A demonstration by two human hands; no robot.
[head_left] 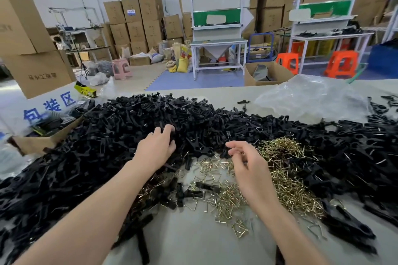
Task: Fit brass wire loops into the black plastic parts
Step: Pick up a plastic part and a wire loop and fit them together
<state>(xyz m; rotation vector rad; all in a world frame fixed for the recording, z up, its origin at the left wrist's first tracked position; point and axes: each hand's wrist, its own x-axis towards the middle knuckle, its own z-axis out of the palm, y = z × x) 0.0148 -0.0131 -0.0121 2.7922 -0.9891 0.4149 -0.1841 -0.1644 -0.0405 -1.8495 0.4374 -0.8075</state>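
Observation:
A huge heap of black plastic parts [150, 118] covers the grey table [193, 241] from left to right. A spread of brass wire loops [286, 180] lies in front of it, at centre right. My left hand [156, 146] reaches into the black heap, its fingertips curled down among the parts; whether it holds one is hidden. My right hand [247, 163] hovers over the brass loops with thumb and fingers bent close together, and I cannot tell if a loop is pinched between them.
A few black parts [193, 189] lie mixed into the loops near the table's middle. An open cardboard box [41, 142] sits at the left edge, crumpled clear plastic [312, 97] at the back right. Benches, orange stools and stacked cartons stand beyond the table.

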